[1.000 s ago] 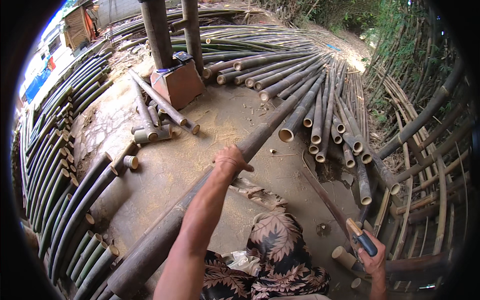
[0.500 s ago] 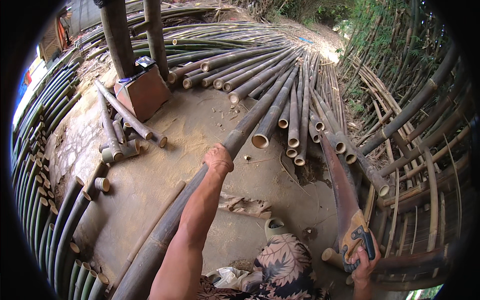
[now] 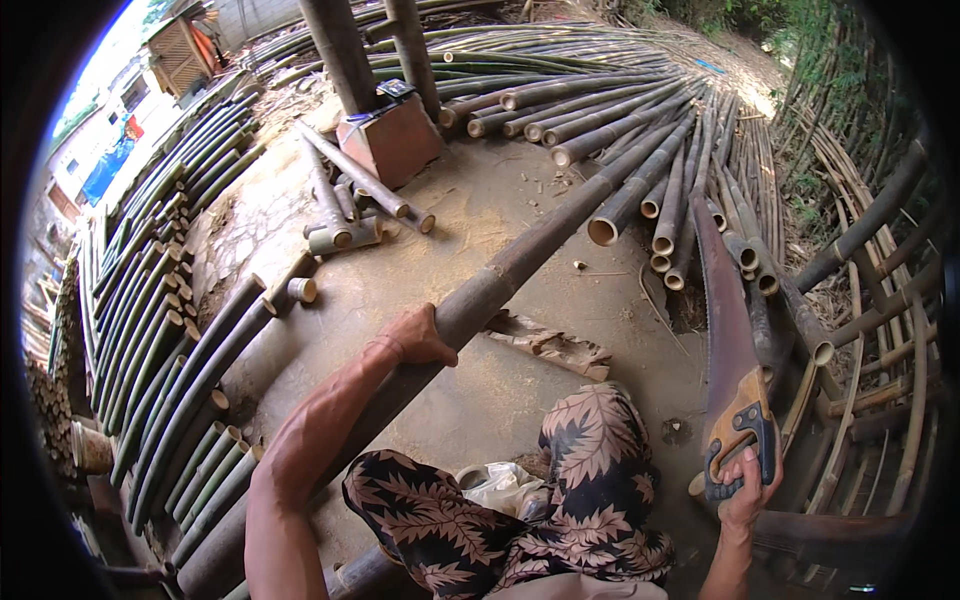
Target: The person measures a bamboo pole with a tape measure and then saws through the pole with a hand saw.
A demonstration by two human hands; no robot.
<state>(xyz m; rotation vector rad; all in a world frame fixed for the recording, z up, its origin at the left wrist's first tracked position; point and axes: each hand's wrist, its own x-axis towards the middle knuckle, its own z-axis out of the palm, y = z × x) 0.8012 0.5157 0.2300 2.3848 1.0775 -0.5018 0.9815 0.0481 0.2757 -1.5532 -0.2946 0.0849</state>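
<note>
A long dark bamboo pole (image 3: 530, 250) slants from the lower left up towards the fanned pile. My left hand (image 3: 425, 335) is closed around it, a short way below one of its ring-like joints. On the right, my right hand (image 3: 745, 487) grips the handle of a handsaw (image 3: 730, 330), which has a wooden and dark grip and a rusty toothed blade. The blade points up and away, in front of several pole ends and apart from the pole under my left hand. My bent knees in leaf-patterned cloth (image 3: 595, 440) show at the bottom.
Many cut bamboo poles (image 3: 640, 205) fan out ahead with open ends towards me. Green poles (image 3: 215, 350) lie stacked at left. A reddish block (image 3: 395, 150) supports two posts. Short offcuts (image 3: 345, 235) and a split wood piece (image 3: 550, 345) lie on the ground; a bamboo frame (image 3: 880, 380) stands right.
My left hand has moved nearer to me along the pole, away from the joint. The view has swung left, and both knees now show. The saw stays in my right hand.
</note>
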